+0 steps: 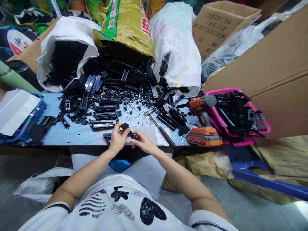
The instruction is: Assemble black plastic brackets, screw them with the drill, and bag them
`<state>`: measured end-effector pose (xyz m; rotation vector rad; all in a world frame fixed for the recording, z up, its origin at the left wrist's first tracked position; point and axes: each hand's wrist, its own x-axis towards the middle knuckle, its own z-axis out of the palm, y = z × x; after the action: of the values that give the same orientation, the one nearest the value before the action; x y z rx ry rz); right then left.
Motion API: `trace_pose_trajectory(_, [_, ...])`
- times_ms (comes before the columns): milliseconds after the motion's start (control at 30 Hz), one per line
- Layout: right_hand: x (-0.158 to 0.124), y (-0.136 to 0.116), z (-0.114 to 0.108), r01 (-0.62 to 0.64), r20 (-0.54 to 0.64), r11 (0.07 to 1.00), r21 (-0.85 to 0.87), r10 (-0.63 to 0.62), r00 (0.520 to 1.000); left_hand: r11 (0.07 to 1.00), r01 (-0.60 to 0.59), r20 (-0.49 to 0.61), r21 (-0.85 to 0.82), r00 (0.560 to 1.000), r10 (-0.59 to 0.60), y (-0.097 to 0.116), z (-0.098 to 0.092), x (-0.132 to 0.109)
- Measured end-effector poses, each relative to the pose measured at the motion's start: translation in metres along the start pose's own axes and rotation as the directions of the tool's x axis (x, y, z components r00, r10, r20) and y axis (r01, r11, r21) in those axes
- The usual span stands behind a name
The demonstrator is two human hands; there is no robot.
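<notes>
A short black plastic part (pixel 128 130) is held between my two hands, just above the table's front edge. My left hand (pixel 117 138) is closed on its upper left end. At its lower right end, the fingers of my right hand (pixel 142 141) pinch it. Just left of my left hand lies another black piece (pixel 107 137) on the table. Long black parts (pixel 107 115) are stacked in rows behind it. To the right of my hands a hammer (pixel 160 127) rests with its head pointing away from me.
An orange cordless drill (pixel 203 122) stands at the right, beside a pink basket (pixel 261 130) of black parts. Small screws and pins (pixel 130 96) are scattered mid-table. Open sacks (pixel 176 41) spill black parts at the back. A blue basket (pixel 38 112) sits at the left.
</notes>
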<state>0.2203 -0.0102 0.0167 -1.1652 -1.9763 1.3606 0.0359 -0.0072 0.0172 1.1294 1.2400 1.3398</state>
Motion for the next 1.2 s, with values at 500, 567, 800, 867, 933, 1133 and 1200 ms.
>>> trace_pose_trajectory(500, [-0.003,0.002,0.001,0.101,0.12,0.517,-0.85,0.004,0.993,0.345,-0.623,0.686,0.702,0.721,-0.094,-0.007,-0.029,0.022])
trace_pose_trajectory(567, [-0.005,-0.007,0.004,0.086,0.088,0.495,-0.865,-0.018,0.996,0.372,-0.625,0.685,0.686,0.727,-0.041,-0.009,-0.034,0.021])
trace_pose_trajectory(800, [-0.002,-0.033,0.005,0.075,0.05,0.414,-0.907,-0.071,0.996,0.436,-0.619,0.639,0.654,0.76,0.119,-0.018,-0.044,0.017])
trace_pose_trajectory(867, [0.002,-0.034,0.002,0.097,0.069,0.409,-0.907,-0.082,0.994,0.465,-0.604,0.616,0.647,0.774,0.147,-0.019,-0.045,0.015])
trace_pose_trajectory(933, [0.005,-0.03,0.0,0.115,0.085,0.418,-0.901,-0.089,0.992,0.478,-0.59,0.599,0.651,0.786,0.153,-0.02,-0.043,0.013])
trace_pose_trajectory(1133, [0.005,0.01,-0.022,0.07,0.025,0.522,-0.85,-0.092,0.995,0.443,-0.631,0.654,0.636,0.746,0.124,-0.017,-0.003,0.043])
trace_pose_trajectory(1200, [0.017,0.02,-0.037,0.02,-0.06,0.554,-0.832,-0.125,0.99,0.457,-0.556,0.566,0.694,0.814,0.132,-0.015,0.021,0.074])
